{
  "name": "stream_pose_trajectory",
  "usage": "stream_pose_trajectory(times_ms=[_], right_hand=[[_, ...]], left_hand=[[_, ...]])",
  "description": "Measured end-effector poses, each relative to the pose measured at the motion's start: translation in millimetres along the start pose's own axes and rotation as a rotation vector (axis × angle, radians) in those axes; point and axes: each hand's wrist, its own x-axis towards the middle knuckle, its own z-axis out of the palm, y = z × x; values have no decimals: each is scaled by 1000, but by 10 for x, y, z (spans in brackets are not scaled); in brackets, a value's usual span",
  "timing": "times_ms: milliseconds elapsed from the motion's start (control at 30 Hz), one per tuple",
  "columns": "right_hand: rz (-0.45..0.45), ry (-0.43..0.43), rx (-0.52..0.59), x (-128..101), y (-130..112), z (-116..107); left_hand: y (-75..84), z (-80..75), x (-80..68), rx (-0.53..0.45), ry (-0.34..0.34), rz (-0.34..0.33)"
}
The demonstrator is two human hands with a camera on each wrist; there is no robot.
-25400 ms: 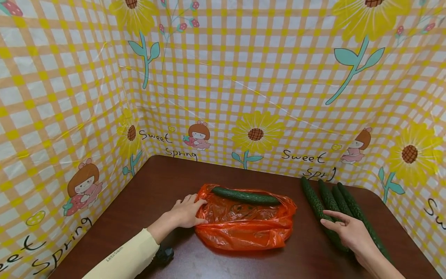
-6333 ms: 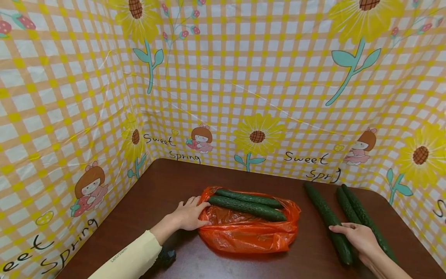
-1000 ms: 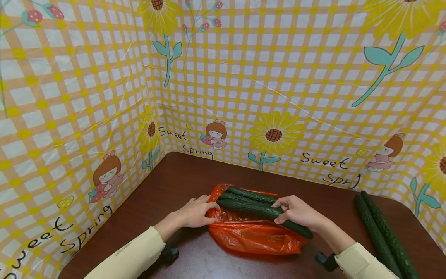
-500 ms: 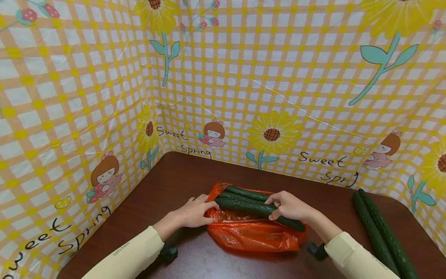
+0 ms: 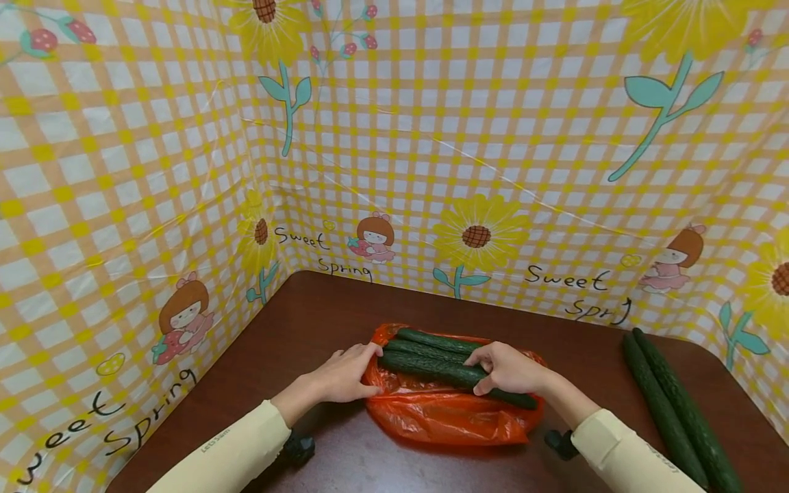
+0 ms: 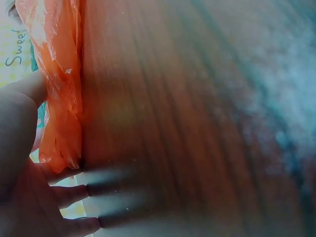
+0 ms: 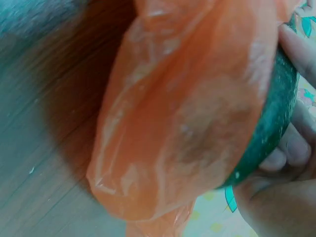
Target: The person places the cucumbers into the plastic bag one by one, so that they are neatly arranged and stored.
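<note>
An orange plastic bag [image 5: 450, 414] lies on the brown table [image 5: 308, 308]. Two dark green cucumbers [image 5: 431, 342] lie side by side on its far part. My right hand [image 5: 507, 370] grips a third cucumber [image 5: 425, 365] near its right end and holds it low on the bag, alongside the other two. In the right wrist view the fingers [image 7: 296, 148] curl round this cucumber [image 7: 274, 123] above the bag [image 7: 197, 108]. My left hand [image 5: 345, 373] holds the bag's left edge between thumb and fingers; the left wrist view shows the bag [image 6: 59, 74] beside its palm [image 6: 24, 197].
Two more cucumbers [image 5: 672, 411] lie together at the table's right side. Checked yellow sheets with sunflowers [image 5: 474, 236] wall in the table at the back and on both sides. A small black device [image 5: 298, 448] sits under each wrist.
My right hand has slid the third cucumber leftward along the bag, closer beside the other two. Since the older frames, the loose row at the right has shrunk to two.
</note>
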Motion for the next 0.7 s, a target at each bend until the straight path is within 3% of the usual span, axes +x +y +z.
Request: stream_pose_trajectory(times_ms=[133, 467, 700], right_hand=[[-22, -2, -36, -23, 9, 39], [19, -1, -155, -99, -33, 133], [56, 69, -106, -328, 15, 92]], left_hand=[[20, -10, 6, -3, 4, -26], [49, -53, 43, 59, -37, -57], [58, -60, 60, 59, -27, -83]])
